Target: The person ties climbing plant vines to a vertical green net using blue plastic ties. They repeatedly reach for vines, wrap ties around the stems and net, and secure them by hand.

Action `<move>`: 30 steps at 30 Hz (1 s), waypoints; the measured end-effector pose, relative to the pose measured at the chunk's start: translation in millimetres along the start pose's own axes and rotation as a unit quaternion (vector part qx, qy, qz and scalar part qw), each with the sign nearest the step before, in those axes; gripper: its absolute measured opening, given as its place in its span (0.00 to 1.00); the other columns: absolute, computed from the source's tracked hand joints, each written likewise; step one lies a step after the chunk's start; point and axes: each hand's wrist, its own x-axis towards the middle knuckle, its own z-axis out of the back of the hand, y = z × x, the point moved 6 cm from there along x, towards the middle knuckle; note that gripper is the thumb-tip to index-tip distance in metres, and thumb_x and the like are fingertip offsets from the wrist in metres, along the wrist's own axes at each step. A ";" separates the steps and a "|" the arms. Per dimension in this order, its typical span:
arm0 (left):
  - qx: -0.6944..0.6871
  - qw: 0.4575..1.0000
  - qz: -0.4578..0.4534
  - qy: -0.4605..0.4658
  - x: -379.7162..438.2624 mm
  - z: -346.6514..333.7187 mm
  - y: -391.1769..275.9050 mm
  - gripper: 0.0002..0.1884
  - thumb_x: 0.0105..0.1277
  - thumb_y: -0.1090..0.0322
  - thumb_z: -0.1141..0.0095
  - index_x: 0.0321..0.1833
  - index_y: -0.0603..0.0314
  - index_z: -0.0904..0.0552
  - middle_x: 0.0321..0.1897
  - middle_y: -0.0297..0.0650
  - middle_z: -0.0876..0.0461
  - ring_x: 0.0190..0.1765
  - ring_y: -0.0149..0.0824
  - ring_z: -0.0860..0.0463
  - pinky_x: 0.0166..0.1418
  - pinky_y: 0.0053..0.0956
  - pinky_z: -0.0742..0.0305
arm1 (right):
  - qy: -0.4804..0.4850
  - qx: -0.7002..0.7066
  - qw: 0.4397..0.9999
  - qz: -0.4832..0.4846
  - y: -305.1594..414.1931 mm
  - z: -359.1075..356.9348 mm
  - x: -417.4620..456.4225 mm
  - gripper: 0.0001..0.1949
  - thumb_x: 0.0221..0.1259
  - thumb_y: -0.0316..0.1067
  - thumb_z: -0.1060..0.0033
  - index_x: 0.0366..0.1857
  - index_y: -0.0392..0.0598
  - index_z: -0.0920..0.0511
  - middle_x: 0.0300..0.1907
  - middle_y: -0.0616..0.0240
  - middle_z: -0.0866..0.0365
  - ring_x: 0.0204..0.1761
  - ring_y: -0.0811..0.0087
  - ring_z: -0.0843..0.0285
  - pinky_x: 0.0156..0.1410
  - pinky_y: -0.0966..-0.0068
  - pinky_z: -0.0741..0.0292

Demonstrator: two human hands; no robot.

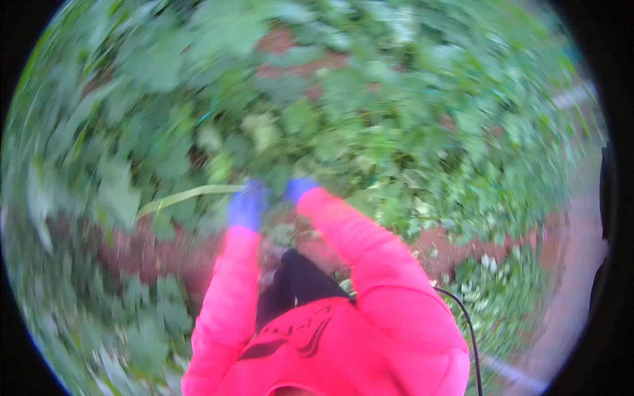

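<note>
My left hand (247, 205), in a blue glove, is at the left end of the gap between my forearms, among broad green leaves. A long pale green stem or strap (190, 196) runs from its fingers out to the left and curves down; blur hides how the fingers meet it. My right hand (300, 189), also gloved in blue, is a short way to the right, partly hidden by its pink sleeve and the leaves. Whether it holds anything cannot be seen. Dense leafy plants (342, 143) lie in front of both hands.
Reddish bare soil (163, 252) runs in a strip between the plant rows. More low plants (148, 321) grow at the lower left and lower right. A black cable (468, 321) hangs by my right side. A paler path (574, 237) lies at the far right.
</note>
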 end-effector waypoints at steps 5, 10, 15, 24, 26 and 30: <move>-0.103 0.988 0.110 0.039 -15.6 -21.2 43.8 0.12 0.72 0.64 0.55 0.46 0.64 0.20 0.30 0.37 0.16 0.23 0.25 0.24 0.27 0.22 0.28 | -0.028 0.446 0.892 0.063 38.4 74.1 -16.2 0.06 0.57 0.35 0.38 0.32 0.45 0.19 0.19 0.67 0.23 0.20 0.76 0.27 0.28 0.76 0.27; -0.006 0.993 0.096 0.064 -26.6 -29.8 63.7 0.10 0.71 0.67 0.53 0.39 0.64 0.20 0.24 0.38 0.18 0.20 0.27 0.24 0.25 0.26 0.29 | 0.032 0.419 0.875 0.240 115.9 105.1 -48.7 0.10 0.53 0.40 0.34 0.33 0.46 0.20 0.18 0.67 0.24 0.19 0.74 0.27 0.26 0.75 0.30; 0.116 0.988 0.093 0.028 -28.0 -8.2 60.5 0.07 0.61 0.70 0.48 0.35 0.65 0.19 0.27 0.48 0.17 0.26 0.39 0.18 0.31 0.34 0.25 | -0.044 0.200 0.945 0.256 137.6 88.2 -60.8 0.15 0.49 0.50 0.32 0.30 0.50 0.20 0.19 0.63 0.23 0.20 0.62 0.24 0.29 0.67 0.28; 0.158 0.986 0.052 0.009 -27.7 10.1 68.1 0.11 0.66 0.64 0.51 0.37 0.64 0.20 0.30 0.52 0.18 0.33 0.51 0.18 0.40 0.40 0.24 | 0.096 0.294 0.927 0.214 108.5 42.5 -41.8 0.10 0.59 0.40 0.38 0.35 0.44 0.18 0.29 0.64 0.18 0.32 0.75 0.21 0.40 0.74 0.25; 0.171 0.985 0.033 0.018 -26.6 13.3 76.4 0.14 0.67 0.58 0.52 0.38 0.63 0.20 0.31 0.52 0.18 0.35 0.53 0.19 0.41 0.42 0.25 | 0.184 0.248 0.932 0.190 101.2 36.2 -43.9 0.14 0.58 0.43 0.37 0.39 0.44 0.19 0.33 0.62 0.17 0.36 0.73 0.21 0.44 0.73 0.24; 0.217 0.973 0.031 0.073 -27.5 10.2 84.0 0.17 0.67 0.53 0.53 0.40 0.60 0.20 0.33 0.53 0.19 0.38 0.56 0.21 0.43 0.46 0.27 | -0.026 0.190 0.951 0.244 109.1 90.0 -32.5 0.20 0.54 0.52 0.36 0.43 0.47 0.21 0.31 0.59 0.20 0.33 0.63 0.22 0.40 0.68 0.25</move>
